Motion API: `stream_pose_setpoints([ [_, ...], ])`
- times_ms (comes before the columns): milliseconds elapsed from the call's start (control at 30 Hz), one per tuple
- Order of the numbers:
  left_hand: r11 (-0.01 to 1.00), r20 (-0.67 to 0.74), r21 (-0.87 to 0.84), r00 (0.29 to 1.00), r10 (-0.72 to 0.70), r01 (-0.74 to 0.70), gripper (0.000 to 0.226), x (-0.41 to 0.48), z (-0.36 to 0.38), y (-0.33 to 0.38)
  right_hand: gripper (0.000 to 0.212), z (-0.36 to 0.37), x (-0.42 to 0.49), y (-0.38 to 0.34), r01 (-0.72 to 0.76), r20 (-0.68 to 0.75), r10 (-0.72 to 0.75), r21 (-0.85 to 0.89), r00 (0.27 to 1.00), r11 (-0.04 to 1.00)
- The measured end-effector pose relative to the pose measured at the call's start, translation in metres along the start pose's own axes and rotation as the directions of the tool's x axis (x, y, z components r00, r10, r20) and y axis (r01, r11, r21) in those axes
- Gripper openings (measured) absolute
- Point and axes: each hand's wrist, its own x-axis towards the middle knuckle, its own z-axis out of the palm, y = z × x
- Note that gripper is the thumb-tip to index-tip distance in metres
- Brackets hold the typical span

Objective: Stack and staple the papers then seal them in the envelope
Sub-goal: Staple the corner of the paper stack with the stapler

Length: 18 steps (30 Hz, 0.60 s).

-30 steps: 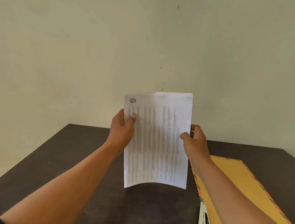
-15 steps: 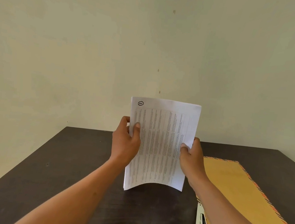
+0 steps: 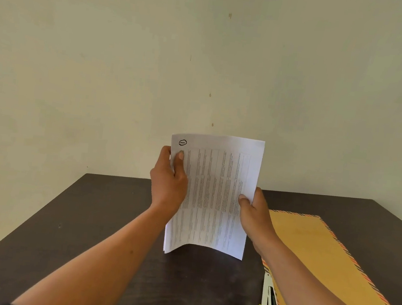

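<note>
Head camera shows the papers (image 3: 215,191) held upright over the dark table (image 3: 86,227), with the lower edge bowed. The left hand (image 3: 168,181) grips their left edge near the top, thumb on the front. The right hand (image 3: 254,213) pinches the right edge lower down. The envelope (image 3: 320,261) lies flat at the right, and the stapler (image 3: 268,303) is at its left edge.

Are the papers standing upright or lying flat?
Upright: the left hand and right hand hold the papers on end by the sides.
</note>
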Motion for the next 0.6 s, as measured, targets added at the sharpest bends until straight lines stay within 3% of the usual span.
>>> stream_pose_setpoints([
  [200, 0.999, -0.026, -0.018, 0.999, 0.032, -0.032, 0.019, -0.002, 0.000, 0.004, 0.042, -0.022, 0.007, -0.001, -0.122, 0.099, 0.136, -0.140, 0.986, 0.983],
  [267, 1.000, -0.020, -0.004, 1.000, 0.024, -0.024, 0.018, 0.000, -0.003, 0.004, 0.055, -0.034, 0.004, -0.003, -0.192, 0.103, 0.227, -0.274, 0.968, 0.942],
  [333, 1.000, -0.023, 0.016, 1.000, 0.016, -0.016, 0.018, 0.000, -0.007, 0.005, 0.060, -0.046, -0.004, -0.004, -0.244, 0.100, 0.340, -0.514, 0.935, 0.822],
  [433, 0.999, -0.040, 0.036, 0.999, 0.013, -0.011, 0.018, 0.000, -0.012, 0.007, 0.073, -0.059, -0.026, -0.007, -0.256, 0.114, 0.590, -0.823, 0.800, 0.507],
  [533, 1.000, -0.049, 0.007, 0.998, -0.027, 0.028, 0.013, -0.003, -0.015, 0.008, 0.082, -0.061, -0.051, -0.004, -0.215, 0.089, 0.725, -0.924, 0.683, 0.315],
  [600, 0.999, -0.051, -0.028, 0.998, -0.036, 0.035, 0.013, -0.006, -0.017, 0.011, 0.073, -0.058, -0.061, 0.002, -0.196, 0.078, 0.740, -0.941, 0.668, 0.275],
])
